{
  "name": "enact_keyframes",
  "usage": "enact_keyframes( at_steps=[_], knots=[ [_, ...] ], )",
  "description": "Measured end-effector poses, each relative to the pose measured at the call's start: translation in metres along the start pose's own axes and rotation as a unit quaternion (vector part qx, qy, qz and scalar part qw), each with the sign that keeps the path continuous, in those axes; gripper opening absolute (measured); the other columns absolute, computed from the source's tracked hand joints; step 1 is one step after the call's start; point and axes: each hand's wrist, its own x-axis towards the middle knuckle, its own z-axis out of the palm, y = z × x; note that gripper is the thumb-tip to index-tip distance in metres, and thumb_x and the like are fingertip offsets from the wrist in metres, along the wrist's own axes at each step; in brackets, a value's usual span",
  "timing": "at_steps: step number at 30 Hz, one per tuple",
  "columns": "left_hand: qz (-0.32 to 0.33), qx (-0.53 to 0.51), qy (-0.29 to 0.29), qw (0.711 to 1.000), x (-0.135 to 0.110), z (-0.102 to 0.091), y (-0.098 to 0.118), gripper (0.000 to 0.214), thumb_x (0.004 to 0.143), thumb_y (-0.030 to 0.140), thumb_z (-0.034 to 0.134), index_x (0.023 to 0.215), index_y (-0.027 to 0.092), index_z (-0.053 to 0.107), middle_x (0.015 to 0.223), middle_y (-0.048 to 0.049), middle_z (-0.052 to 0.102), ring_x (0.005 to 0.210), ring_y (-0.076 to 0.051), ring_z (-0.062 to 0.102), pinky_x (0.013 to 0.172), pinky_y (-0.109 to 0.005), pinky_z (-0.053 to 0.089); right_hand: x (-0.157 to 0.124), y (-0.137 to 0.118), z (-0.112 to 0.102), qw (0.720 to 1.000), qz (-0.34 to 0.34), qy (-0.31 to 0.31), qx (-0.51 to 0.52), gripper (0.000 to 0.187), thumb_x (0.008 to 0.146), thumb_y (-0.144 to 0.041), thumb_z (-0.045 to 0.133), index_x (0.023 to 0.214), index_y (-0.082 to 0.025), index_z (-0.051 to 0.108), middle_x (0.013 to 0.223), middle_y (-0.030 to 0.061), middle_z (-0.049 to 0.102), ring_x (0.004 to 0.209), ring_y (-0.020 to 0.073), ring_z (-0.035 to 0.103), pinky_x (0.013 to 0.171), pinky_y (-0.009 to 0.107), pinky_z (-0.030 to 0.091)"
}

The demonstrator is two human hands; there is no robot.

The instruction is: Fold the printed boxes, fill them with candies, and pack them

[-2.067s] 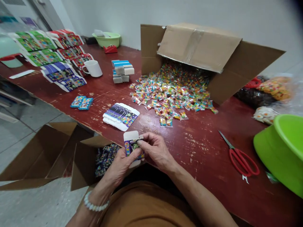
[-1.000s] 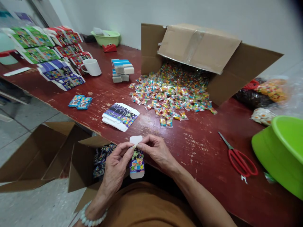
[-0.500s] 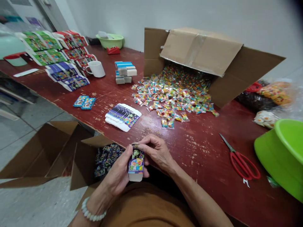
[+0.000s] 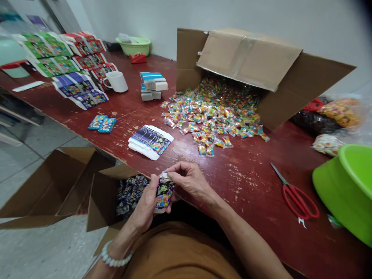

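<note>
My left hand [image 4: 147, 205] is wrapped round a small printed purple carton [image 4: 163, 194], held upright at the table's near edge. My right hand [image 4: 192, 182] pinches the carton's white top flap from the right. Just beyond lies a small stack of flat purple carton blanks [image 4: 150, 142]. A heap of small wrapped candies [image 4: 213, 112] spills from a big cardboard box [image 4: 250, 62] lying on its side. On the floor to my left an open cardboard box [image 4: 99, 201] holds several finished purple cartons [image 4: 129, 193].
Red-handled scissors [image 4: 293, 197] lie right of my hands, beside a green basin [image 4: 343, 190]. A white mug [image 4: 116, 81], stacks of green, red and blue carton blanks [image 4: 64, 66], small blue packets [image 4: 102, 124], a tape dispenser [image 4: 137, 58] and bags [image 4: 331, 112] stand farther off.
The carton went from sideways to upright in my left hand. My right hand folded the open white top flap down and now pinches it at the top.
</note>
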Motion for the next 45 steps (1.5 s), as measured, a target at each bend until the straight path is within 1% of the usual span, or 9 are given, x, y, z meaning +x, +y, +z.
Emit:
enact_keyframes(
  at_steps=[7,18,23,27,30,33,36,39,45],
  knots=[
    [0.005,0.036,0.026,0.999,0.002,-0.003,-0.003,0.076,0.087,0.075,0.047,0.132,0.017,0.062,0.063,-0.0021,0.067,0.041,-0.013,0.055,0.040,-0.023,0.043,-0.010,-0.007,-0.005,0.991,-0.076,-0.092,-0.062,0.026,0.088,-0.045,0.067,0.083,-0.020,0.067,0.109,0.0056,0.072,0.061,0.0114,0.064,0.055,0.027,0.055],
    [-0.014,0.120,-0.015,0.993,0.005,-0.009,0.001,0.076,0.087,0.078,0.043,0.103,0.011,0.075,0.060,-0.0057,0.066,0.040,-0.012,0.056,0.042,-0.022,0.042,-0.001,0.001,-0.013,0.986,-0.083,0.011,-0.142,0.023,0.082,-0.040,0.075,0.084,-0.017,0.074,0.076,0.0032,0.073,0.061,0.0130,0.064,0.058,0.025,0.051],
    [-0.029,0.042,0.000,0.999,0.007,-0.004,-0.001,0.076,0.087,0.075,0.047,0.130,0.015,0.064,0.055,-0.0002,0.062,0.036,-0.012,0.053,0.037,-0.021,0.041,-0.008,0.004,-0.012,0.993,-0.009,-0.108,-0.040,0.035,0.089,-0.053,0.065,0.095,-0.020,0.075,0.078,0.0010,0.068,0.061,0.0132,0.063,0.059,0.028,0.054],
    [-0.045,-0.052,0.015,0.998,0.004,-0.003,-0.003,0.074,0.086,0.070,0.056,0.146,0.026,0.048,0.066,0.0009,0.066,0.043,-0.014,0.058,0.040,-0.023,0.048,-0.015,0.016,-0.014,0.983,-0.075,-0.099,-0.138,0.033,0.094,-0.043,0.060,0.122,-0.028,0.070,0.100,0.0022,0.068,0.079,0.0127,0.064,0.076,0.028,0.053],
    [-0.081,-0.122,0.001,0.989,-0.006,-0.005,-0.008,0.067,0.083,0.054,0.072,0.142,0.033,0.049,0.088,-0.0023,0.073,0.063,-0.018,0.069,0.059,-0.029,0.058,-0.010,0.016,-0.029,0.957,-0.144,-0.066,-0.244,0.032,0.095,-0.036,0.060,0.125,-0.031,0.069,0.122,0.0050,0.065,0.108,0.0187,0.063,0.095,0.034,0.050],
    [-0.140,-0.156,-0.035,0.977,-0.016,-0.012,-0.020,0.051,0.080,0.040,0.079,0.127,0.028,0.060,0.105,-0.0069,0.074,0.090,-0.021,0.073,0.080,-0.031,0.058,0.006,0.001,-0.063,0.915,-0.180,0.088,-0.350,0.032,0.096,-0.033,0.056,0.126,-0.027,0.068,0.122,0.0075,0.067,0.111,0.0216,0.062,0.099,0.038,0.047],
    [-0.191,-0.131,-0.040,0.972,-0.023,-0.027,-0.031,0.041,0.072,0.032,0.085,0.108,0.023,0.066,0.099,-0.0066,0.073,0.087,-0.024,0.072,0.075,-0.035,0.058,0.027,-0.019,-0.099,0.794,-0.129,0.250,-0.538,0.033,0.096,-0.031,0.056,0.126,-0.020,0.067,0.122,0.0135,0.066,0.114,0.0267,0.059,0.101,0.041,0.043],
    [-0.153,-0.036,-0.013,0.987,-0.024,-0.050,-0.031,0.038,0.065,0.032,0.089,0.095,0.022,0.066,0.079,-0.0006,0.068,0.074,-0.022,0.069,0.067,-0.033,0.057,0.041,-0.031,-0.116,0.704,-0.019,0.254,-0.663,0.037,0.097,-0.038,0.055,0.126,-0.017,0.064,0.118,0.0151,0.069,0.114,0.0301,0.059,0.096,0.040,0.044],
    [-0.113,0.272,-0.080,0.952,-0.026,-0.104,-0.017,0.038,0.058,0.034,0.087,0.094,0.023,0.080,0.086,-0.0049,0.076,0.079,-0.025,0.066,0.068,-0.030,0.054,0.049,-0.034,-0.110,0.705,0.012,0.196,-0.681,0.026,0.094,-0.032,0.057,0.114,-0.018,0.066,0.107,0.0134,0.072,0.104,0.0298,0.063,0.083,0.036,0.045]
  ],
)
